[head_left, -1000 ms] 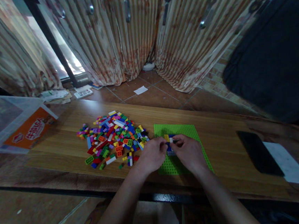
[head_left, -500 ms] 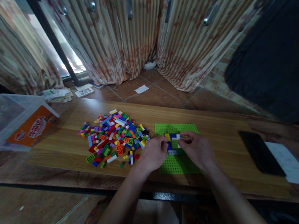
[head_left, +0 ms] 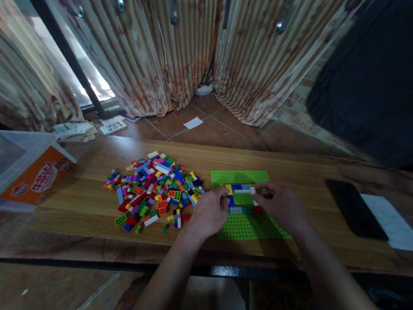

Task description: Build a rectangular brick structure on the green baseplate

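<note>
A green baseplate (head_left: 247, 226) lies on the wooden table (head_left: 302, 175) with a small ring of coloured bricks (head_left: 241, 189) built on it. My left hand (head_left: 208, 212) rests curled at the left side of that ring, fingertips against the bricks. My right hand (head_left: 282, 206) is at the ring's right side, fingers pinched on a small brick at the corner. A loose pile of coloured bricks (head_left: 151, 188) lies to the left of the plate.
A clear plastic box with an orange label (head_left: 20, 176) sits at the table's left end. A black phone (head_left: 354, 207) and a white sheet (head_left: 393, 223) lie at the right. Curtains and tiled floor are beyond the table.
My right hand has moved rightward off the middle of the plate to the ring's right corner, uncovering the built bricks. My left hand stayed at the left side.
</note>
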Available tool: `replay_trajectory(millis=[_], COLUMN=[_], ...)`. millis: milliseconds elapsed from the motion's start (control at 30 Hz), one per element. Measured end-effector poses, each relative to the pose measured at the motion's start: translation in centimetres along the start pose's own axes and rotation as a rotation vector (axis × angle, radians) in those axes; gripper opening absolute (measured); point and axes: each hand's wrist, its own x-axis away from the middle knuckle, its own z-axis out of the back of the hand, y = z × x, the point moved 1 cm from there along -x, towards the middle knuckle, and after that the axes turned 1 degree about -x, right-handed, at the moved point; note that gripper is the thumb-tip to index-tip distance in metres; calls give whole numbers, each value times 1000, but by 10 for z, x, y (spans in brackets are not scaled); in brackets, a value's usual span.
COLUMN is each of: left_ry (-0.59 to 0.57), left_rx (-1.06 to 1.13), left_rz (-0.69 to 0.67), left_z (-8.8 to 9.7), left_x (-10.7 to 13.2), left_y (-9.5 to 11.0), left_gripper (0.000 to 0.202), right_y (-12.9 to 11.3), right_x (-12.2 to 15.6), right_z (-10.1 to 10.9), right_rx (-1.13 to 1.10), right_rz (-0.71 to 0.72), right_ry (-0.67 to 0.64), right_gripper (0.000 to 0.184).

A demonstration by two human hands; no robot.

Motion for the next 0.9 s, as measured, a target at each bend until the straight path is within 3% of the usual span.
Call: replay_trajectory(millis=[233, 533, 900], left_ry=[1, -2, 3], left_rx=[7, 1, -26], left_rz=[-5, -8, -12], left_z=[0, -1, 0], left_x=[-1, 0, 0], left_y=[-1, -1, 0], left_gripper=[29, 32, 28], right_y=[4, -1, -6], right_x=[0, 1, 2], right_z=[4, 1, -7], right_rx=[6, -5, 116], right_rz=[49, -2, 10], right_ry=[-25, -9, 39], right_gripper=[24, 24, 18])
